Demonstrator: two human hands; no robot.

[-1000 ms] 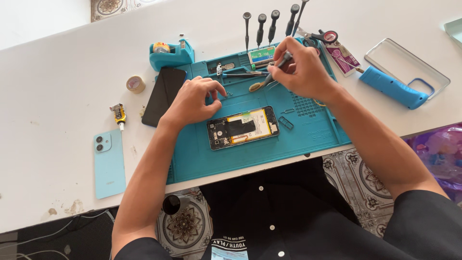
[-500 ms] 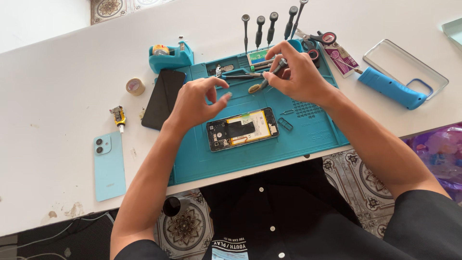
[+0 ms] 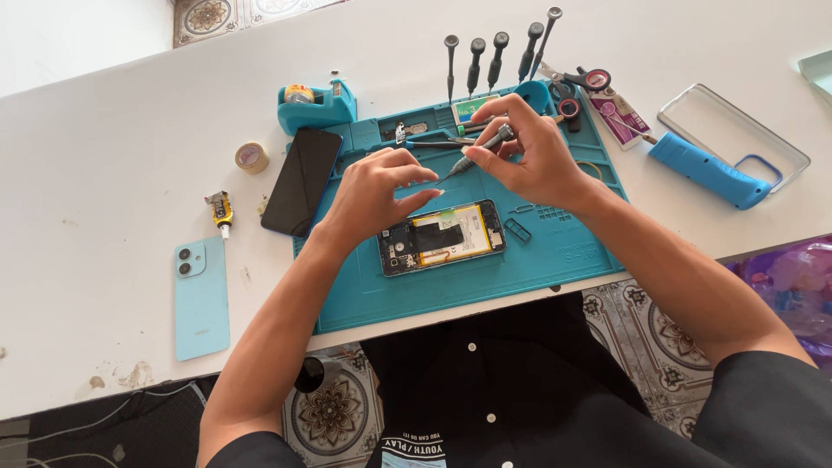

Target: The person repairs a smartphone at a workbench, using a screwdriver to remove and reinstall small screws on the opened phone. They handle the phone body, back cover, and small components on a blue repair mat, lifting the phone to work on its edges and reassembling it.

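My right hand pinching precision screwdriver w/ tip toward my left hand, left fingers curled loose, holding nothing, opened phone on teal repair mat just below, tape in teal dispenser.

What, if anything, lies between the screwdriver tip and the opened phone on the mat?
Nothing visible. The right hand holds the screwdriver, its tip pointing down-left at the left hand fingertips, just above the opened phone on the teal mat. Only those fingers sit near the tip.
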